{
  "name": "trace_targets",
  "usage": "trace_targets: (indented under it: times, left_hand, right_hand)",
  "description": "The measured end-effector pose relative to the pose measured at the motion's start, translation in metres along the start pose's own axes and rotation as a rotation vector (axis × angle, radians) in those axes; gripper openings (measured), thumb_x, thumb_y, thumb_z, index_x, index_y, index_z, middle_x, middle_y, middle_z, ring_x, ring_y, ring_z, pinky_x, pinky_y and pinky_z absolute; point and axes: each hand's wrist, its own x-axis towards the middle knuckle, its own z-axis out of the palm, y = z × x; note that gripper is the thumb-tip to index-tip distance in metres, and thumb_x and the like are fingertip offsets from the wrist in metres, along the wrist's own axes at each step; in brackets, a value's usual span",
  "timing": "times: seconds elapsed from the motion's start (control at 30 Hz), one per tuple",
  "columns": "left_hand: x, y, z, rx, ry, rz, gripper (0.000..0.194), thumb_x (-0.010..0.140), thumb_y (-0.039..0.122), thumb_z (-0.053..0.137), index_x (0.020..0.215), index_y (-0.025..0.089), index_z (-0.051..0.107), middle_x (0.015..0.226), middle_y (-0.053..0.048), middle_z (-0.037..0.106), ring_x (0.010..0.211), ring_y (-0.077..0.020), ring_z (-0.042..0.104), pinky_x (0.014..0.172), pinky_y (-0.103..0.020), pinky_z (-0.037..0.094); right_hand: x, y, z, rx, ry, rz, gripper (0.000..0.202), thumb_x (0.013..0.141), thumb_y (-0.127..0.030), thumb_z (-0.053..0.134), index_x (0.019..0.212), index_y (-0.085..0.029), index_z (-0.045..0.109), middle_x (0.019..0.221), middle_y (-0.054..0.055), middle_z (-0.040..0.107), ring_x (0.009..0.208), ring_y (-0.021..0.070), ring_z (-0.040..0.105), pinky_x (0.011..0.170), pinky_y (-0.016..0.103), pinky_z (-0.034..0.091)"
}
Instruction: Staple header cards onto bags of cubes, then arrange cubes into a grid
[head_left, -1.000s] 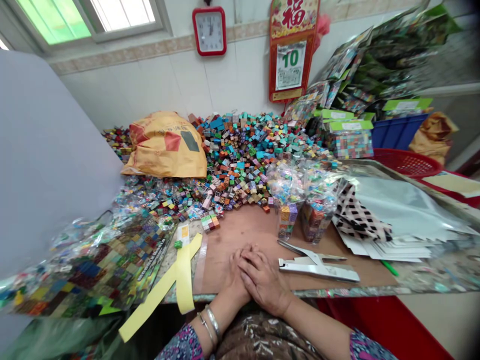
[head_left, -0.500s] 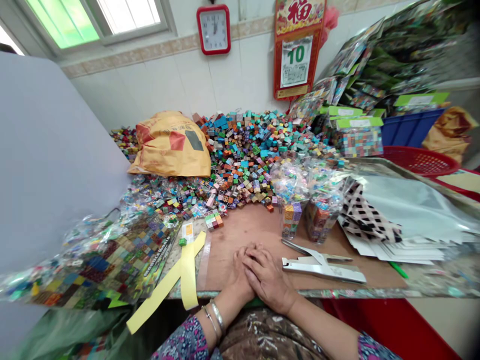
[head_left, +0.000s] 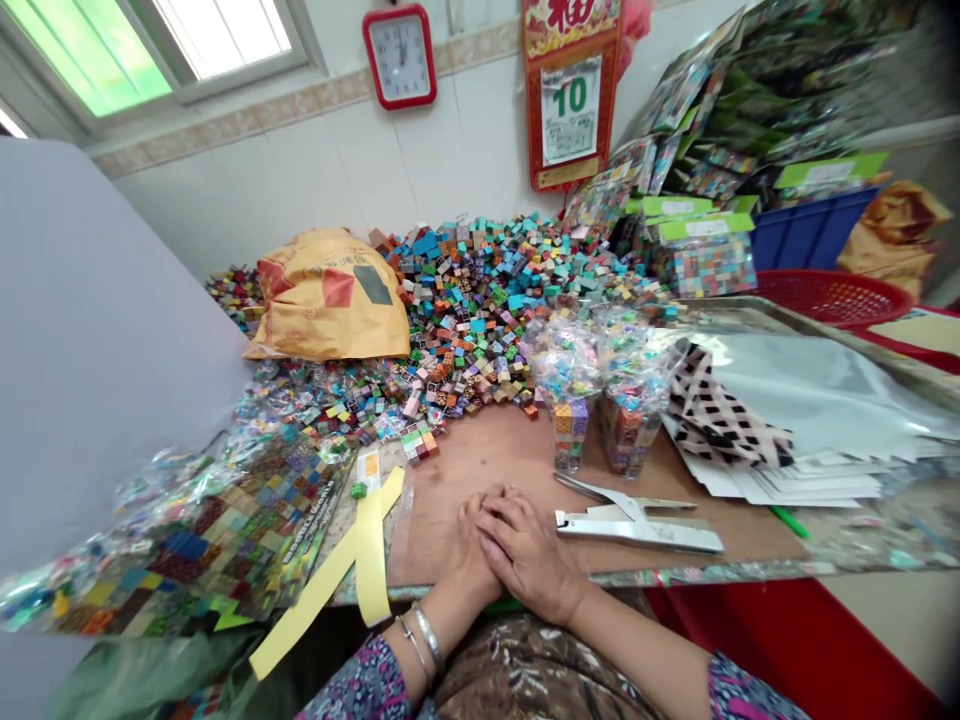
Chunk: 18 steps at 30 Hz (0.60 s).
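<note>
My left hand (head_left: 474, 550) and my right hand (head_left: 527, 560) are clasped together at the front edge of a brown board (head_left: 480, 460). The right one lies over the left, its fingers folded across it and closed. Part of the left hand's fingers is hidden underneath. No object shows in either hand. Just right of them lies a silver plier stapler (head_left: 637, 528). Behind it stand two clear bags of small building blocks, one (head_left: 570, 425) beside the other (head_left: 628, 430). Yellow paper strips (head_left: 367, 545) lie to the left, over the table edge.
A large heap of coloured blocks (head_left: 480, 310) spreads along the wall, with a yellow sack (head_left: 330, 300) on it. Printed packs (head_left: 225, 530) lie at left. On the right are clear plastic sheets (head_left: 817, 390), a checked cloth (head_left: 724, 420), a red basket (head_left: 832, 297) and a blue bin (head_left: 810, 232).
The view has shifted slightly, so the scene sits a little further left. Both hands stay clasped in the same place on the board.
</note>
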Motion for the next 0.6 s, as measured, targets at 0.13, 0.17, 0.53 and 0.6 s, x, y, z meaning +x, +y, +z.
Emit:
trace_targets:
  times: [0.13, 0.17, 0.53, 0.6]
  left_hand:
    - [-0.0011, -0.0019, 0.0042, 0.024, -0.022, 0.009, 0.047, 0.09, 0.015, 0.044, 0.133, 0.027, 0.058, 0.14, -0.009, 0.056, 0.127, -0.0277, 0.049, 0.109, -0.05, 0.037]
    - [-0.0022, -0.0021, 0.004, 0.025, -0.028, 0.011, 0.048, 0.09, 0.015, 0.045, 0.135, 0.027, 0.057, 0.141, -0.009, 0.056, 0.128, -0.0274, 0.049, 0.11, -0.049, 0.036]
    - [-0.0065, -0.001, -0.0007, -0.077, -0.022, 0.03, 0.053, 0.088, 0.016, 0.042, 0.135, 0.036, 0.056, 0.14, -0.005, 0.057, 0.134, -0.0308, 0.047, 0.111, -0.054, 0.035]
    - [-0.0061, -0.0028, 0.0016, -0.117, -0.021, 0.027, 0.054, 0.086, 0.019, 0.045, 0.134, 0.038, 0.056, 0.139, -0.005, 0.058, 0.135, -0.0318, 0.046, 0.111, -0.054, 0.035]
  right_hand:
    - [-0.0001, 0.0002, 0.0013, 0.004, 0.015, -0.023, 0.031, 0.093, -0.025, 0.051, 0.122, -0.02, 0.063, 0.119, 0.008, 0.063, 0.107, 0.0244, 0.051, 0.102, 0.046, 0.045]
    - [-0.0002, -0.0001, 0.0014, 0.001, 0.017, -0.029, 0.032, 0.093, -0.025, 0.051, 0.122, -0.02, 0.062, 0.119, 0.008, 0.063, 0.107, 0.0244, 0.051, 0.101, 0.046, 0.045]
    - [-0.0012, -0.0018, 0.0019, -0.05, 0.021, -0.05, 0.03, 0.093, -0.025, 0.051, 0.119, -0.019, 0.064, 0.121, 0.009, 0.063, 0.107, 0.0246, 0.05, 0.1, 0.044, 0.046]
    - [-0.0012, -0.0016, 0.0018, -0.05, 0.024, -0.054, 0.031, 0.093, -0.025, 0.051, 0.12, -0.019, 0.064, 0.121, 0.009, 0.063, 0.108, 0.0246, 0.05, 0.1, 0.044, 0.046]
